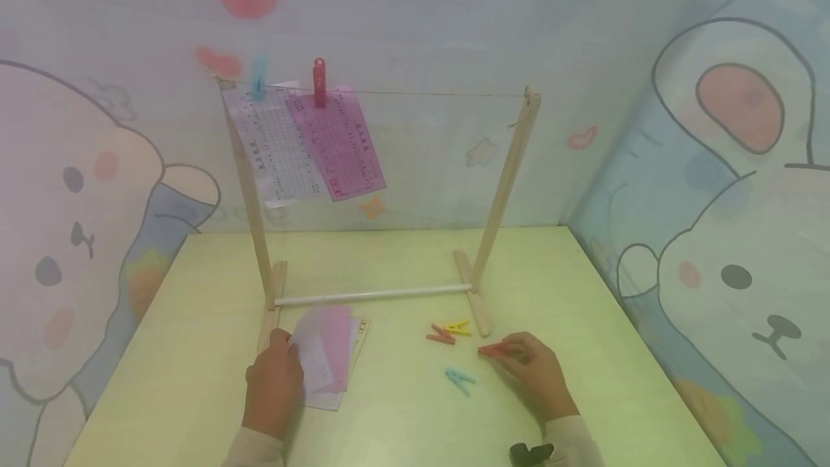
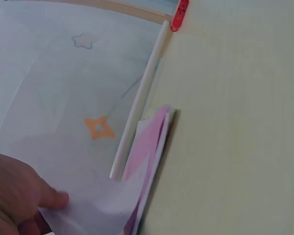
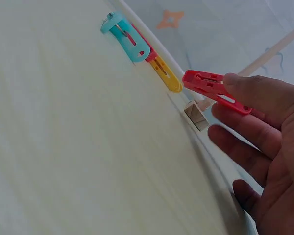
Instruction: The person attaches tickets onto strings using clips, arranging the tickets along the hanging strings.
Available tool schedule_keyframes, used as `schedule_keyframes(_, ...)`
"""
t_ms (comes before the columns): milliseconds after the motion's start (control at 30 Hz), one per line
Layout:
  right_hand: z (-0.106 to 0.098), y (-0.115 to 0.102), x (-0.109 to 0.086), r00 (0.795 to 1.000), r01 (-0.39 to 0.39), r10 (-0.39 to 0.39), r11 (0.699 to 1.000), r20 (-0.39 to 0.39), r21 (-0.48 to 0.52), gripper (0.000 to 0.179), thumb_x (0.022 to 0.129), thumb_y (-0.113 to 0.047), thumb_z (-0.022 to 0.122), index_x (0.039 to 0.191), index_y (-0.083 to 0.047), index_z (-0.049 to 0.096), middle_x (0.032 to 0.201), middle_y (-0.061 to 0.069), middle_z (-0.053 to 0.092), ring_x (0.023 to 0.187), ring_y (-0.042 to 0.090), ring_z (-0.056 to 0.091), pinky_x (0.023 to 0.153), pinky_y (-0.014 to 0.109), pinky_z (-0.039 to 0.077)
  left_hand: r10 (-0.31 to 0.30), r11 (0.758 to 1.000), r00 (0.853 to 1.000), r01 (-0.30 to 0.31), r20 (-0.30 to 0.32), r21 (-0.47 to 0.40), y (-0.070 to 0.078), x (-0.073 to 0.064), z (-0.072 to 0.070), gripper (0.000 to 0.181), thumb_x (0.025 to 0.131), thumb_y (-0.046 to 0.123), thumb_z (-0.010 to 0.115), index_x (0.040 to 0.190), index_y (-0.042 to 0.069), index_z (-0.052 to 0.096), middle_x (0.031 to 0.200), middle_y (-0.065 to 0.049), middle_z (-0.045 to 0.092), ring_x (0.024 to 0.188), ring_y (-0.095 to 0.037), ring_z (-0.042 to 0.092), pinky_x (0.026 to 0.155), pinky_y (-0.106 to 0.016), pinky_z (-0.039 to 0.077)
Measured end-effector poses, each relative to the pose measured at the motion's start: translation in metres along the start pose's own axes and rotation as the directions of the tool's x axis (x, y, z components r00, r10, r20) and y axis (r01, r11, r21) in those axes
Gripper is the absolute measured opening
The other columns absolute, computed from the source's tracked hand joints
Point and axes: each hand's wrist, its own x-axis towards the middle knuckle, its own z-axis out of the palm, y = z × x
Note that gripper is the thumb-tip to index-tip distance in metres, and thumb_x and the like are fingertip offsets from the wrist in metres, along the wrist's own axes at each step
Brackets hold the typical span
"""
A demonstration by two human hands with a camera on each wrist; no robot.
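Observation:
My left hand (image 1: 275, 383) pinches the left edge of a white paper sheet (image 2: 95, 198), thumb on top. That sheet lifts and curves over a small stack of pink, white and yellowish papers (image 1: 337, 352) on the table. Between thumb and fingers, my right hand (image 1: 530, 370) holds a red clothespin (image 3: 213, 88) just above the tabletop; its other fingers are loosely bent. Left of that hand lie a blue clothespin (image 1: 460, 380), a yellow clothespin (image 1: 459, 328) and another red clothespin (image 1: 441, 335).
Behind the hands stands a wooden frame (image 1: 506, 186) with a string (image 1: 428, 94) across its top and a white bar (image 1: 376, 294) low down. A blue clothespin (image 1: 259, 78) holds a white sheet (image 1: 275, 146) on the string; a red one (image 1: 319, 83) holds a pink sheet (image 1: 344, 146).

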Motion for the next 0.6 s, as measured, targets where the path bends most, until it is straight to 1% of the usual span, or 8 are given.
schedule_keyframes(100,-0.003,-0.003,-0.001,1.0,0.008,-0.012,0.991,0.027,0.135,0.023,0.091,-0.032,0.08,0.109,-0.022,0.07,0.105,-0.009,0.079,0.113,0.014,0.07,0.101,0.029,0.049,0.02,0.994,0.998,-0.027,-0.067,-0.106,0.004,0.0,-0.003,0.013,0.104,0.014,0.059,0.101,0.001,0.063,0.074,-0.011,0.066,0.06,-0.024,0.058,0.055,-0.039,0.045)
schedule_keyframes(167,-0.005,-0.007,0.0,0.998,0.035,-0.047,0.969,0.045,0.245,0.023,0.093,-0.026,0.078,0.113,-0.016,0.071,0.108,-0.001,0.079,0.113,0.018,0.071,0.099,0.024,0.05,0.038,0.984,0.992,-0.059,-0.124,-0.17,0.01,0.002,-0.006,0.015,0.103,0.015,0.062,0.099,0.002,0.069,0.078,-0.011,0.071,0.065,-0.025,0.064,0.058,-0.038,0.051)
schedule_keyframes(267,-0.01,-0.019,0.005,0.986,0.116,-0.15,0.928,0.07,0.354,0.025,0.097,-0.016,0.073,0.12,-0.007,0.069,0.112,0.011,0.077,0.112,0.026,0.072,0.097,0.026,0.053,0.043,0.968,0.983,-0.086,-0.181,-0.236,0.023,0.008,-0.014,0.017,0.103,0.016,0.064,0.102,0.003,0.074,0.086,-0.013,0.076,0.077,-0.029,0.071,0.063,-0.042,0.056)
schedule_keyframes(333,-0.015,-0.032,0.011,0.974,0.156,-0.207,0.906,0.089,0.394,0.026,0.098,-0.012,0.071,0.123,-0.006,0.068,0.114,0.014,0.077,0.111,0.029,0.072,0.096,0.029,0.055,0.042,0.954,0.98,-0.097,-0.195,-0.284,0.035,0.015,-0.021,0.019,0.104,0.016,0.063,0.105,0.002,0.075,0.092,-0.013,0.077,0.083,-0.029,0.073,0.066,-0.041,0.057)
schedule_keyframes(367,-0.018,-0.041,0.016,0.967,0.178,-0.237,0.895,0.097,0.408,0.026,0.098,-0.011,0.071,0.123,-0.006,0.068,0.114,0.014,0.076,0.11,0.03,0.073,0.095,0.031,0.055,0.035,0.945,0.981,-0.094,-0.19,-0.314,0.041,0.019,-0.026,0.02,0.104,0.017,0.062,0.106,0.002,0.075,0.092,-0.012,0.077,0.081,-0.027,0.071,0.065,-0.038,0.056)
schedule_keyframes(467,-0.031,-0.077,0.036,0.941,0.236,-0.32,0.858,0.114,0.457,0.024,0.099,-0.006,0.069,0.123,-0.005,0.068,0.113,0.017,0.076,0.108,0.032,0.073,0.096,0.035,0.056,0.033,0.897,0.986,-0.101,-0.162,-0.431,0.066,0.037,-0.044,0.023,0.106,0.02,0.061,0.103,0.001,0.074,0.085,-0.011,0.072,0.069,-0.021,0.062,0.058,-0.03,0.05)
schedule_keyframes(567,-0.051,-0.125,0.061,0.913,0.274,-0.39,0.805,0.122,0.527,0.021,0.097,0.0,0.07,0.118,0.001,0.068,0.111,0.023,0.075,0.104,0.036,0.074,0.096,0.039,0.056,0.053,0.828,0.988,-0.123,-0.142,-0.547,0.098,0.057,-0.063,0.027,0.106,0.024,0.06,0.096,0.001,0.071,0.077,-0.01,0.065,0.063,-0.018,0.054,0.055,-0.026,0.046)
schedule_keyframes(600,-0.058,-0.144,0.07,0.904,0.292,-0.411,0.796,0.119,0.529,0.02,0.096,0.001,0.07,0.116,0.002,0.068,0.11,0.023,0.075,0.104,0.036,0.074,0.094,0.038,0.057,0.065,0.808,0.987,-0.14,-0.149,-0.572,0.11,0.064,-0.07,0.028,0.106,0.025,0.06,0.095,0.001,0.07,0.075,-0.01,0.064,0.064,-0.018,0.055,0.055,-0.026,0.046)
